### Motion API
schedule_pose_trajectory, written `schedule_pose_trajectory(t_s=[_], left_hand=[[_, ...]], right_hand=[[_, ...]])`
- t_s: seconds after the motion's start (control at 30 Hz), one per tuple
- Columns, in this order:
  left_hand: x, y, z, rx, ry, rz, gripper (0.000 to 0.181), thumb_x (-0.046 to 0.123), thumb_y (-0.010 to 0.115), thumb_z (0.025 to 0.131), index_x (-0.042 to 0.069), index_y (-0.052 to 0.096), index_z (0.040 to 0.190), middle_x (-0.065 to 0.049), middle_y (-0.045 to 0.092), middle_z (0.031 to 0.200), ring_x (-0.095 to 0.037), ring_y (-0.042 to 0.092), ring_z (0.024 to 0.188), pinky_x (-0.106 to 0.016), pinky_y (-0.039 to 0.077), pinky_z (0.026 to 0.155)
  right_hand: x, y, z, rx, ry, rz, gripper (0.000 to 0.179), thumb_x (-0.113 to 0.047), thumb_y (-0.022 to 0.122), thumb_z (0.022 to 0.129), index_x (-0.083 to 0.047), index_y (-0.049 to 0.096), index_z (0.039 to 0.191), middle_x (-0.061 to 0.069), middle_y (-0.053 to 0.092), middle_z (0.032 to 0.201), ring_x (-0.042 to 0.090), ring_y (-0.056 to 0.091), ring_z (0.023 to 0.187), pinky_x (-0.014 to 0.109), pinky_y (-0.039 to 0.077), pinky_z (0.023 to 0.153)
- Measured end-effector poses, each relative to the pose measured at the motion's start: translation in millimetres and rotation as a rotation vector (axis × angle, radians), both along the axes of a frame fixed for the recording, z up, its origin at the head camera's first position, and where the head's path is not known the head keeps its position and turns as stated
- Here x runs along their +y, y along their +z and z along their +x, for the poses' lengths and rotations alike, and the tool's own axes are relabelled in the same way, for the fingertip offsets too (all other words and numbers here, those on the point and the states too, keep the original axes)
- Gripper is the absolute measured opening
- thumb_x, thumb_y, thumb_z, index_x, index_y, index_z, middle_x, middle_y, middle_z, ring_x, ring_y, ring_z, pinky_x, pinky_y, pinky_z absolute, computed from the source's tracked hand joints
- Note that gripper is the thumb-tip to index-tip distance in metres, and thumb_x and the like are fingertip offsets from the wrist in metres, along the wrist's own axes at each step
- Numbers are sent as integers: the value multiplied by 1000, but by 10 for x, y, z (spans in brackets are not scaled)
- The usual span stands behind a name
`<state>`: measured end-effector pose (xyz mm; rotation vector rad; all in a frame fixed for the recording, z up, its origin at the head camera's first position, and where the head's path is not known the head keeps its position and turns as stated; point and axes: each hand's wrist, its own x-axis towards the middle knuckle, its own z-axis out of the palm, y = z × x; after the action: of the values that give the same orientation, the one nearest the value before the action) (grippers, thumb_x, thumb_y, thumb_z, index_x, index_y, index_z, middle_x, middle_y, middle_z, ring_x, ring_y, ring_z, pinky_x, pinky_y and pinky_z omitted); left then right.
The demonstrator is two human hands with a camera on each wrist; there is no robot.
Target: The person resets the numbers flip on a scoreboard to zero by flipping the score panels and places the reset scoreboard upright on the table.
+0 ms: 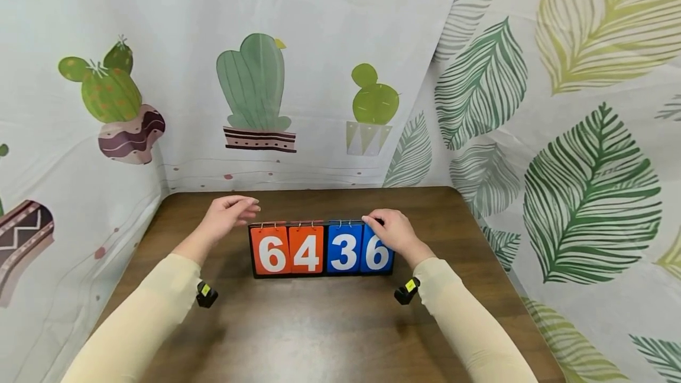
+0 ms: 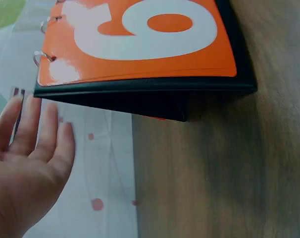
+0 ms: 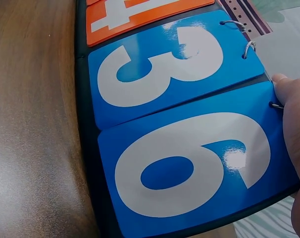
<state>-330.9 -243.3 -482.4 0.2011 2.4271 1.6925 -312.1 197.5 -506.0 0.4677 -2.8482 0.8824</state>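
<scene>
the board (image 1: 325,253) stands on the brown table (image 1: 298,327), leaning back, and from the left wrist you can see a second black panel splayed out behind its face. it reads, from its left end as the person faces it, an orange 6 (image 1: 272,252), an orange 4 (image 1: 306,251), a blue 3 (image 1: 343,248) and a blue 6 (image 1: 376,255), each card hung from metal rings (image 2: 42,53) along the board's top edge.

the right hand (image 1: 392,230) has the board's upper right corner in its grip, thumb at the top edge by the blue 6 and fingers over toward the back; that wrist hides a bit of the blue 6. the left hand (image 1: 229,216) holds nothing: its fingers reach out loosely, just beside the board's upper left corner, and i can't tell how wide the thumb stands.

pale sleeves (image 1: 140,321) come in from both sides in front of the board, a small black camera (image 1: 206,295) on each wrist. behind the board hangs a white cloth (image 1: 330,10) with cacti (image 1: 255,84), and big leaves (image 1: 590,200) show to its right.
</scene>
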Motion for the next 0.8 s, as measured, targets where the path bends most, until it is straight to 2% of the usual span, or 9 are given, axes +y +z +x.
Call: schedule_pose_trajectory(t_s=[0.13,0.2,0.27,0.4,0.53,0.67,0.8], left_hand=[[-13,-116,-146,-143,-112,-59,69,60,45,105,5,57,144,-18,62,144,-31,60,134,-56,45,113],[-10,-177,-215,-215,-167,-87,72,61,41,105,5,55,147,-19,56,150,-36,55,139,-58,42,115],[-6,-232,-271,-277,-202,-112,73,62,38,106,4,54,148,-18,56,150,-34,58,134,-57,43,114],[-1,-324,-325,-349,-229,-150,70,58,37,107,3,58,144,-13,71,131,-21,71,110,-50,51,105],[-20,-422,-334,-388,-231,-174,66,54,37,107,3,57,144,-5,77,113,-16,73,97,-47,54,101],[-46,-526,-339,-411,-224,-199,63,54,37,107,9,52,149,-10,72,126,-22,67,110,-52,51,103],[-53,-601,-335,-433,-204,-214,58,55,38,106,12,59,139,-18,62,140,-33,58,125,-55,51,99]], right_hand=[[8,7,-2,5,10,4,27,-43,59,104,-23,76,97,-6,71,88,15,60,82,38,57,82],[15,6,-5,10,10,4,26,-43,59,104,-23,76,96,-6,70,88,15,60,81,38,57,81],[20,3,-10,14,13,4,26,-42,60,104,-23,75,95,-6,70,88,16,60,81,38,57,82],[18,-6,-13,17,16,19,28,-44,59,104,-23,76,98,-5,72,92,16,62,85,40,58,85],[8,-9,-2,4,28,43,32,-48,59,103,-21,76,105,-3,74,100,18,65,91,43,58,89],[2,-5,13,-7,31,50,32,-49,62,101,-20,76,109,-1,74,105,20,65,97,46,58,92],[-1,0,20,-6,28,60,31,-47,63,101,-21,75,110,0,75,107,21,66,100,47,57,95]])
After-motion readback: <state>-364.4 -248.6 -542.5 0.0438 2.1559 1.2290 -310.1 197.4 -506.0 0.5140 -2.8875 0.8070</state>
